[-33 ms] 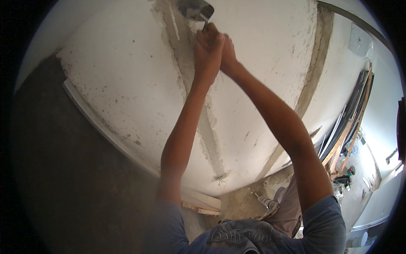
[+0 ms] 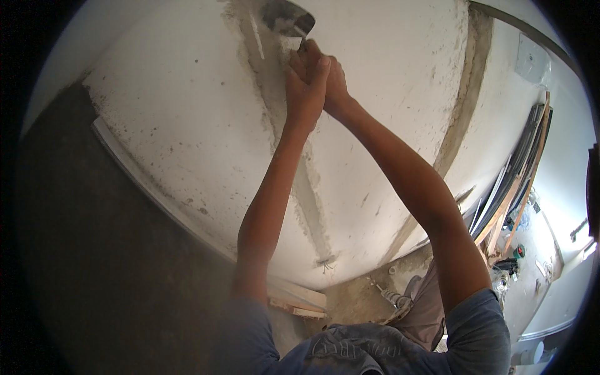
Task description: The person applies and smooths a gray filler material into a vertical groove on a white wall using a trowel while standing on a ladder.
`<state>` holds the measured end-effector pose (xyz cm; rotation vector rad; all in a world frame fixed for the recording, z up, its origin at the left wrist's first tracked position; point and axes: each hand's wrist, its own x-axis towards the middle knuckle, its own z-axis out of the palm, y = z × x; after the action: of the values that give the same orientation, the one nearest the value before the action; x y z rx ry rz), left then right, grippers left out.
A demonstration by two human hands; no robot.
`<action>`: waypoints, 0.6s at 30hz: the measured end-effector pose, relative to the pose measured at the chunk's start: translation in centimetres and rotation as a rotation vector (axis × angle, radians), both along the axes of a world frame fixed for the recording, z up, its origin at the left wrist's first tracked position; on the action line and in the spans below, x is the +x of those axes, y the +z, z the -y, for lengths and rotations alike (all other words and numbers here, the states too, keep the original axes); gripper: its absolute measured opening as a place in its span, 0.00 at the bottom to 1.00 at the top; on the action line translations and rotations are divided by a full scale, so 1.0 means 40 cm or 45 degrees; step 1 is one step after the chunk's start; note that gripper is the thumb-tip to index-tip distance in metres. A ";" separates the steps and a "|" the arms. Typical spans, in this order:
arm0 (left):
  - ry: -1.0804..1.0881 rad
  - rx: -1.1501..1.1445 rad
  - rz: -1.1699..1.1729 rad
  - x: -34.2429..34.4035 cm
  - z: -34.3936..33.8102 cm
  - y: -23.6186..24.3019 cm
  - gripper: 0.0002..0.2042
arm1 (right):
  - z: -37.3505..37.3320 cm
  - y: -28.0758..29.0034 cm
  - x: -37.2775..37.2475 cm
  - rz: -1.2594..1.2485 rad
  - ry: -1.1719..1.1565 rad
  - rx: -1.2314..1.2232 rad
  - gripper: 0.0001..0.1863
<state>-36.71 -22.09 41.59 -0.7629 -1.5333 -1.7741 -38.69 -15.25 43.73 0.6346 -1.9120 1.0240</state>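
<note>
Both my arms reach up toward a white wall (image 2: 194, 106). My left hand (image 2: 304, 90) and my right hand (image 2: 337, 90) are clasped together, fingers closed around the handle of a trowel (image 2: 286, 17). Most of that handle is hidden in the hands. The broad dark metal blade lies against or very close to the wall, over the top of a grey mortar strip (image 2: 306, 187) that runs down the wall. Whether the blade touches the surface, I cannot tell.
A second grey strip (image 2: 465, 87) runs down the wall to the right. Dark pipes and wooden lengths (image 2: 519, 165) lean farther right. Boards (image 2: 297, 299) lie at the wall's foot, near a drill-like tool (image 2: 395, 299). A clear plastic-covered box (image 2: 533, 59) sits on the wall.
My two hands have come slightly down with the trowel, and its blade has tilted a little. The rest looks the same.
</note>
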 end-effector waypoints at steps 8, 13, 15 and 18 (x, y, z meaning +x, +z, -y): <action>0.160 -0.100 0.075 0.033 -0.010 0.047 0.41 | -0.010 0.037 -0.019 -0.146 0.014 -0.015 0.18; 0.145 -0.146 -0.040 0.002 0.007 -0.031 0.43 | -0.003 -0.040 -0.023 -0.165 0.018 0.053 0.21; 0.270 -0.216 -0.043 0.046 -0.016 0.027 0.43 | -0.039 0.017 -0.022 -0.417 -0.031 0.212 0.21; 0.229 -0.193 -0.011 0.044 -0.007 0.087 0.43 | -0.021 0.106 -0.004 -0.143 0.057 -0.006 0.18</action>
<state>-34.95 -21.80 45.09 -0.6800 -1.6894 -1.5362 -38.84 -14.42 47.97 0.7206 -1.8048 0.9996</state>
